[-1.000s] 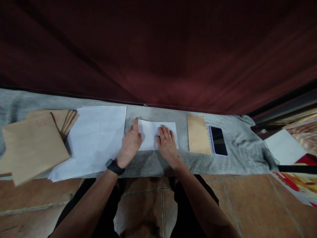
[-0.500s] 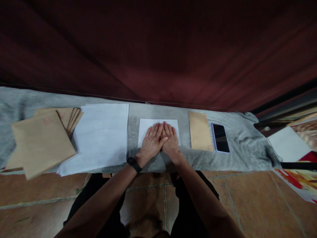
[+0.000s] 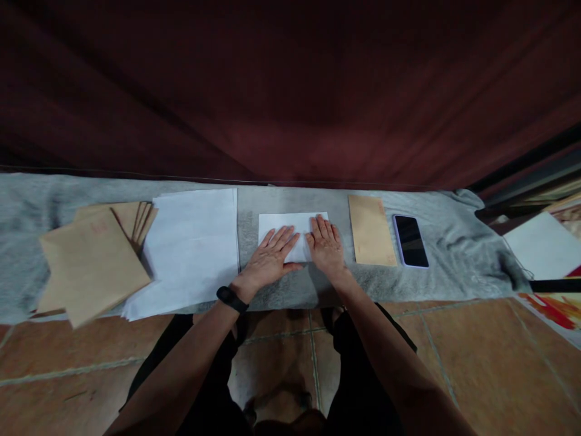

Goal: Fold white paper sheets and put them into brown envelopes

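Note:
A small white rectangle of paper, seemingly folded, lies flat on the grey cloth in front of me. Across its lower left part rests my left hand, palm down, fingers spread and thumb stretched to the right. My right hand presses flat on its right side, fingers extended and pointing away from me. Neither hand grips anything. To the right, a single brown envelope lies apart from my right hand. On the left, a stack of larger white sheets sits beside my left wrist.
Several brown envelopes are piled at the far left, partly over the white sheets. A phone in a pale purple case lies right of the single envelope. Grey cloth covers the narrow bench; a dark red curtain hangs behind.
My hands, close together on the paper before, have slid apart, the left toward the left and the right toward the right. The whole view has shifted slightly.

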Available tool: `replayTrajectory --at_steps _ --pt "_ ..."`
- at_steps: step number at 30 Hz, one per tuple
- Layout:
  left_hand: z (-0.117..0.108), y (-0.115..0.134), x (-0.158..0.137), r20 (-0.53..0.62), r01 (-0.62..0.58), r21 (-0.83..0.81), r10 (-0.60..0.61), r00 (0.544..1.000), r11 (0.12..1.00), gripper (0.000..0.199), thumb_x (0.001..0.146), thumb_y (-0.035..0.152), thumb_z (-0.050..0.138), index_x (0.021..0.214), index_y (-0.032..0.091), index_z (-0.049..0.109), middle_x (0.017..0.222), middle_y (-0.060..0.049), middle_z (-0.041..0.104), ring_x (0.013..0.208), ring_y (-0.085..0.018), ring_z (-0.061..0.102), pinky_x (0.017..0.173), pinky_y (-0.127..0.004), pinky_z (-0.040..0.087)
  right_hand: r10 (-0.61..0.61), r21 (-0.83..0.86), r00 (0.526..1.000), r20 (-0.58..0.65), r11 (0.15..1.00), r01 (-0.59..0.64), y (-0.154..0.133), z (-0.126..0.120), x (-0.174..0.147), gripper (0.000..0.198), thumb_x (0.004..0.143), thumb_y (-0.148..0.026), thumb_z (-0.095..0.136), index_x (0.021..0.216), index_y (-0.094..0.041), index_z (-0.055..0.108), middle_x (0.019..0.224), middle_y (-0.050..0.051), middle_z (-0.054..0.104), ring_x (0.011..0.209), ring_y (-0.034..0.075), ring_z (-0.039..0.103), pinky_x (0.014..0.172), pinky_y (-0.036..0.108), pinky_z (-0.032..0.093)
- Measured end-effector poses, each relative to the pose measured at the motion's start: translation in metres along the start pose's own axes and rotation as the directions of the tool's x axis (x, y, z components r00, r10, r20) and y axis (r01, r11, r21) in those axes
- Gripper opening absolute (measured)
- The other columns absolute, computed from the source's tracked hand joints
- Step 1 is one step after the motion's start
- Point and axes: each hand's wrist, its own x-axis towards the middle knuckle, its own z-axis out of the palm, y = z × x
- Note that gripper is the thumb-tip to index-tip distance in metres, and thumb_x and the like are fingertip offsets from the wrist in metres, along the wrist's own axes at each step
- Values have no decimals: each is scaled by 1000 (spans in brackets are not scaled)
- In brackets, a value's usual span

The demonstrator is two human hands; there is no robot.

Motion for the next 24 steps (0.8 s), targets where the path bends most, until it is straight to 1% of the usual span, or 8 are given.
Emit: replayTrajectory --at_steps 2,6,12,15,18,20,22,24 --pt "-5 -1 -2 22 -2 12 2 1000 1000 75 99 54 58 161 17 35 169 -15 33 159 -27 24 131 -50 16 11 10 1000 -17 1000 -11 2 0 0 57 108 -37 35 159 -11 40 167 15 35 155 29 33 127 53 23" --pt "-13 0 -8 38 4 17 -4 999 1000 63 102 45 55 157 17 42 167 -15 37 158 -26 28 131 -50 16 32 23 999 -30 999 -31 5 -2 -1 58 107 -37 36 158 -8 41 166 17 37 154 31 35 127 54 23" --pt "-20 -1 -17 32 23 -60 -21 999 998 49 106 29 45 154 26 47 166 -9 41 157 -25 31 131 -53 15 82 32 994 -76 996 -80 8 -3 -5 58 105 -32 36 156 -6 42 165 20 39 152 32 38 125 56 25" --pt "-25 -7 -20 52 26 -90 -21 998 996 48 106 30 43 153 27 49 165 -7 42 155 -24 34 130 -51 17 96 40 991 -96 995 -93 8 -3 -7 57 104 -30 38 155 -6 44 163 21 41 151 32 39 125 57 25" --pt "-27 -7 -17 47 32 -113 -26 999 993 49 106 35 44 152 21 50 165 -10 42 154 -24 37 130 -49 19 111 51 989 -102 993 -107 5 -6 -6 58 105 -30 38 156 -3 42 165 23 37 154 34 34 125 59 24" --pt "-23 0 -11 9 47 -135 -46 999 990 51 107 34 39 154 16 47 165 -14 41 154 -24 36 131 -47 20 103 85 990 -93 992 -95 -2 -8 -5 60 106 -34 36 158 -5 38 168 21 31 157 33 28 126 59 21" --pt "-16 10 -2 -31 60 -163 -66 997 985 54 107 30 33 156 11 42 167 -16 37 157 -24 31 131 -46 20 61 153 997 -55 987 -52 -14 -8 -3 61 108 -39 32 161 -9 35 170 17 29 159 30 23 128 56 21" --pt "-7 21 9 -51 88 -185 -99 994 979 56 105 25 32 157 6 38 168 -19 32 159 -26 23 131 -48 17 -19 234 1000 7 972 17 -28 -6 -1 62 109 -43 27 161 -11 35 170 13 31 159 25 24 129 49 24"
